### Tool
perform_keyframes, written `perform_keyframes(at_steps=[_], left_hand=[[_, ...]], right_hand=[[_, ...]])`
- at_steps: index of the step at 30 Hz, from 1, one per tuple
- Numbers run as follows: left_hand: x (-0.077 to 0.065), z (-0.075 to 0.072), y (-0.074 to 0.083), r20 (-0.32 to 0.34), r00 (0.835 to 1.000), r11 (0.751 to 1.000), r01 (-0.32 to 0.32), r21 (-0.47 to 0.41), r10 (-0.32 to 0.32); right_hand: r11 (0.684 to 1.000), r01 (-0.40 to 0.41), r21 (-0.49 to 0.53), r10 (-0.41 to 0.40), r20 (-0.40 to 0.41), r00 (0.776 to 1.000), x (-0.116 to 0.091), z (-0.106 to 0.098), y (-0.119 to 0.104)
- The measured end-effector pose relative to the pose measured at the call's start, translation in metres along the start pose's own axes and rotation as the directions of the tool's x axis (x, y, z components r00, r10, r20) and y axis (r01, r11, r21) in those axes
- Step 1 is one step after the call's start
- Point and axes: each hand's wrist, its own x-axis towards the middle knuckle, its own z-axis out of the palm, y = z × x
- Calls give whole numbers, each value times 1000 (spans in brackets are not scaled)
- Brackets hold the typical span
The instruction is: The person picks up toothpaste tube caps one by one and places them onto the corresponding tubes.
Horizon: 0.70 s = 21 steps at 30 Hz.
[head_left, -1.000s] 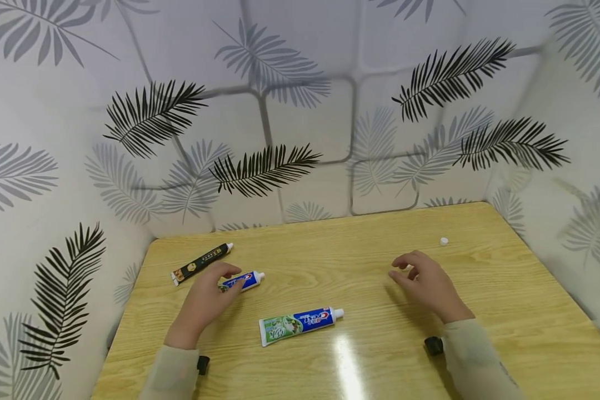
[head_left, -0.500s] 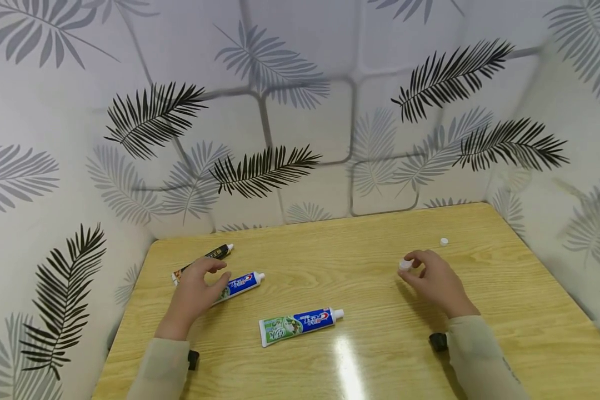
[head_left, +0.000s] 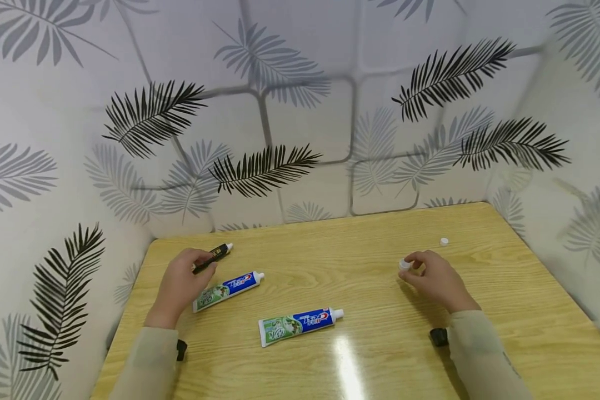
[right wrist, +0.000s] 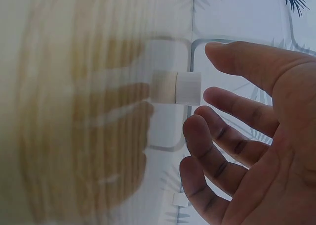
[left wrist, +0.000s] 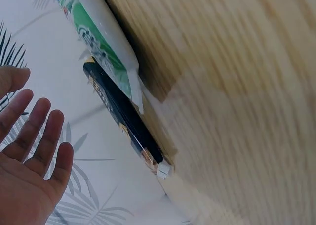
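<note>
At far left, your left hand (head_left: pixel 181 282) has neared the black toothpaste tube (head_left: pixel 218 253), fingers spread, like your right hand (head_left: pixel 436 280).

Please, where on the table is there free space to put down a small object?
A wide bare patch of table lies between the middle blue-green tube and the nearer white cap. Another lies between the right hand and the table's right edge. Crowded: the left side, with the left hand beside the black tube.

Bright, even light fills the head view, with a white streak of glare (head_left: pixel 348 368) on the glossy bench (head_left: pixel 325 250) at lower centre. The right wrist view looks hazy, the right hand (right wrist: pixel 269 170) blurrily reflected at left.
</note>
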Motion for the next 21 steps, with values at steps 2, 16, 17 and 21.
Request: perform_keyframes(at_steps=[2,16,17,21], left_hand=[[2,-2,-4,3,1000,1000,6,18,-6],[18,-8,-30,153,977,988,139,69,-148],[19,-7,-32,167,974,987,145,66,-154],[21,-4,-41,199,965,985,160,69,-171]], right_hand=[[1000,-1,3,1,15,1000,2,0,0],[1000,-13,8,14,-52,999,6,-3,3],[1000,-16,13,16,-49,999,7,-3,3],[999,-29,15,29,-21,999,9,-3,4]])
